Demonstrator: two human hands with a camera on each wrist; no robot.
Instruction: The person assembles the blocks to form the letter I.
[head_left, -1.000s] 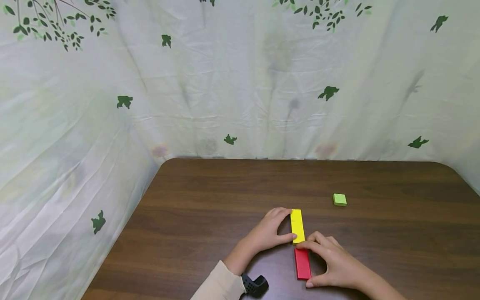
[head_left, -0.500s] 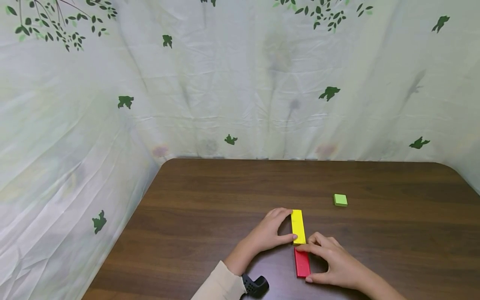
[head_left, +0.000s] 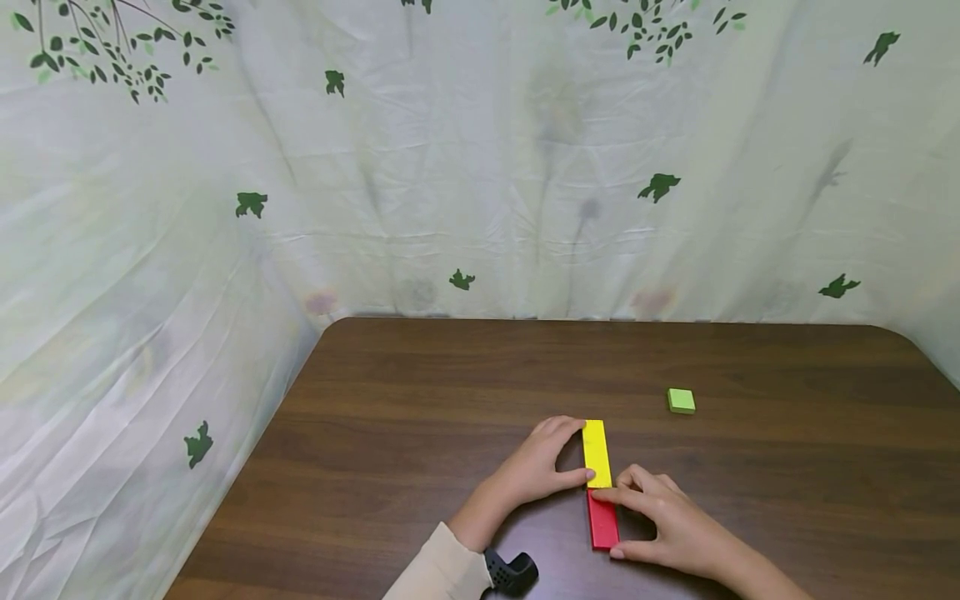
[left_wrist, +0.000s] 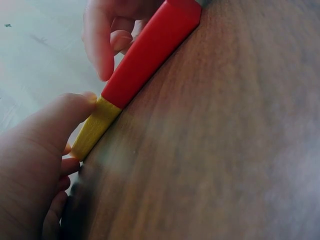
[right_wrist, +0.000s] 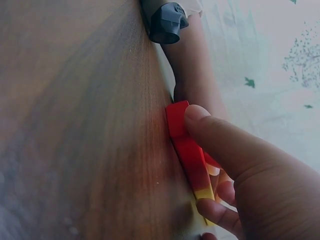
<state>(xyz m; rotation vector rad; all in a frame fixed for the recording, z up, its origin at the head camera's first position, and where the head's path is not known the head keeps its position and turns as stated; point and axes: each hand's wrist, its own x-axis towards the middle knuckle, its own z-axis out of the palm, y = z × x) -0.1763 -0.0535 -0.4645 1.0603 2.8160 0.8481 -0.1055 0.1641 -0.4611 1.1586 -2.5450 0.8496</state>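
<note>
A yellow rectangular block [head_left: 597, 454] lies flat on the table, its near end meeting the far end of a red rectangular block [head_left: 603, 527]. My left hand [head_left: 534, 462] holds the yellow block from the left, thumb by its near end and fingertips at its far corner. From the right, my right hand [head_left: 678, 525] grips the red block lengthwise, thumb at the near end and index finger over the far end. In the left wrist view the red block [left_wrist: 150, 55] and the yellow block [left_wrist: 97, 125] form one line. The right wrist view shows my thumb [right_wrist: 197, 114] against the red block's end.
A small light green square block [head_left: 681, 402] sits alone farther back on the brown wooden table [head_left: 450, 367]. A black wrist device [head_left: 513, 573] is worn on the left wrist. Behind the table hangs a pale curtain [head_left: 480, 167] with leaf and bird prints.
The red block has slid away from me under my right hand, and the gap between it and the yellow block has closed. My left hand and the yellow block have stayed nearly still.
</note>
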